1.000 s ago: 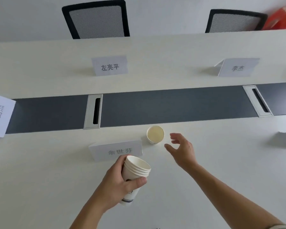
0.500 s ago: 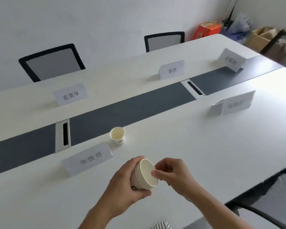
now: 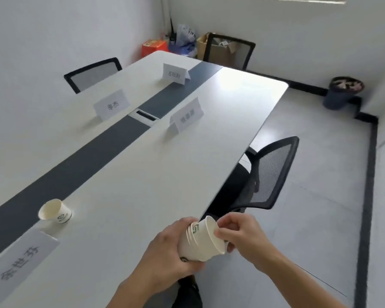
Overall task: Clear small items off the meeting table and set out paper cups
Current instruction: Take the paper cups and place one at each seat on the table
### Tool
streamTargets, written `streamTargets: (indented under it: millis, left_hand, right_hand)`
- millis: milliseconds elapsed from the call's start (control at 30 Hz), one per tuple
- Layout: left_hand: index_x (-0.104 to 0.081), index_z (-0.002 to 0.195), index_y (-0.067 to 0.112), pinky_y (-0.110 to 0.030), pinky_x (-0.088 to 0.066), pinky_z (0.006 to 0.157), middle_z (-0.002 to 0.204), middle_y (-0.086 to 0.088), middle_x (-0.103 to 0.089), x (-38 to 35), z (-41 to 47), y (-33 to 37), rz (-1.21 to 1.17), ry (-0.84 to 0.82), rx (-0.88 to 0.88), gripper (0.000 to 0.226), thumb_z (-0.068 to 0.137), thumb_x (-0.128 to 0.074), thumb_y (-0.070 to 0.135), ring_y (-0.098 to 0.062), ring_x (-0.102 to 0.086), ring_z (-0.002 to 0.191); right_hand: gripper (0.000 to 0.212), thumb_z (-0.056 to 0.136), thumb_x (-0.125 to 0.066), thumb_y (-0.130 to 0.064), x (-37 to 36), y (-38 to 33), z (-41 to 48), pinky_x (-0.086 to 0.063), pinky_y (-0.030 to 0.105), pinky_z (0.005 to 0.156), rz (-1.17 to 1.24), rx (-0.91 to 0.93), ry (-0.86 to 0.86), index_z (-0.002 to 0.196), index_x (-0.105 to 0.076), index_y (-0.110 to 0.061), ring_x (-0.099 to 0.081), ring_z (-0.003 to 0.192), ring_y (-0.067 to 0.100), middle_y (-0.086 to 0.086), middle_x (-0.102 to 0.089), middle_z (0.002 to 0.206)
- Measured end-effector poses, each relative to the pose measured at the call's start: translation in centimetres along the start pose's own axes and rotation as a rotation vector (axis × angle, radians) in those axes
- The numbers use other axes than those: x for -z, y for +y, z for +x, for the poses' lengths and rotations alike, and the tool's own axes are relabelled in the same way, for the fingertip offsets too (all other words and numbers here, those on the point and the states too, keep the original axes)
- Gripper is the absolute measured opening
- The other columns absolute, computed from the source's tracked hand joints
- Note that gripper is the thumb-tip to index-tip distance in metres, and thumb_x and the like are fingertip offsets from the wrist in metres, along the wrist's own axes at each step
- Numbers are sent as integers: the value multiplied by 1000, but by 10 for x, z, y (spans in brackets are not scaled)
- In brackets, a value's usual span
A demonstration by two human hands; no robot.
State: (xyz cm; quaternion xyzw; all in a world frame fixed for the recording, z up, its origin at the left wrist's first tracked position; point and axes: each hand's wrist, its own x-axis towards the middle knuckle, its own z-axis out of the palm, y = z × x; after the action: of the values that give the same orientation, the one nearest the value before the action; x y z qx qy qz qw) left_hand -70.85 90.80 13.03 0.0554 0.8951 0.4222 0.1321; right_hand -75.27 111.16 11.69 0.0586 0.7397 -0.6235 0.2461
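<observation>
A stack of white paper cups lies tilted, mouth to the right, just off the near edge of the white meeting table. My left hand grips the stack's body from the left. My right hand pinches the rim of the outermost cup, which sticks out a little from the rest. One single paper cup stands on the table at the left, beside the dark centre strip and behind a paper name card.
Paper name cards stand further along the table. A black mesh chair is tucked in at the near right edge, other chairs at the far sides. A bin and boxes sit by the walls.
My right hand left the single cup standing, came to the stack and took hold of the outermost cup's rim. My view swung right along the table.
</observation>
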Motion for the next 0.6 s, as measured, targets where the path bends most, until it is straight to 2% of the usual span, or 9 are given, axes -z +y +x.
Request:
streamTargets:
  millis: [100,167,267,333,433,500,600]
  left_hand:
    - [-45,121,51,-29,-56,77,104,21,-63,-16,23,15,25,-79,-45,69,61,-78,46,-4,-61,90]
    - [-46,120,53,-24,-55,72,102,22,-63,-23,43,25,44,-121,-81,68,62,-79,45,-4,-62,86]
    - [-49,118,51,-23,-55,67,95,20,-66,-32,82,39,38,-155,-122,64,62,-80,42,-5,-64,79]
    - [-50,117,51,-26,-56,68,93,18,-67,-39,114,50,48,-213,-154,64,62,-79,41,-6,-64,77]
    - [-47,121,51,-28,-56,75,95,19,-68,-52,164,71,60,-309,-190,69,59,-79,46,-4,-65,81]
    - [-43,122,53,-21,-54,78,97,24,-66,-61,196,85,76,-337,-209,74,57,-78,52,0,-64,85]
    - [-40,119,58,-9,-48,78,97,25,-63,-75,240,109,90,-386,-232,75,54,-78,60,4,-59,92]
  right_hand:
    - [10,82,-68,-4,42,3,-8,-48,25,50,94,22,77,84,-74,-12,-61,61,13,0,-74,70]
    - [16,83,-72,-17,65,5,-11,-49,25,53,184,44,29,98,-74,-18,-64,70,9,1,-77,89]
    - [62,65,-85,-34,89,8,-8,-52,23,63,252,73,-26,123,-64,-25,-68,90,10,0,-73,110]
    - [78,54,-90,-32,103,8,0,-55,23,72,244,84,89,125,-59,-28,-67,100,7,-5,-72,110]
    - [69,50,-86,-29,137,0,12,-56,21,68,336,101,277,116,-66,-24,-69,94,8,-2,-74,104]
    - [66,49,-85,-31,171,-5,14,-55,20,66,398,113,405,112,-68,-20,-69,87,9,4,-73,103]
    - [72,48,-83,-36,226,-1,3,-55,26,71,462,117,638,116,-62,-23,-67,90,12,2,-71,102]
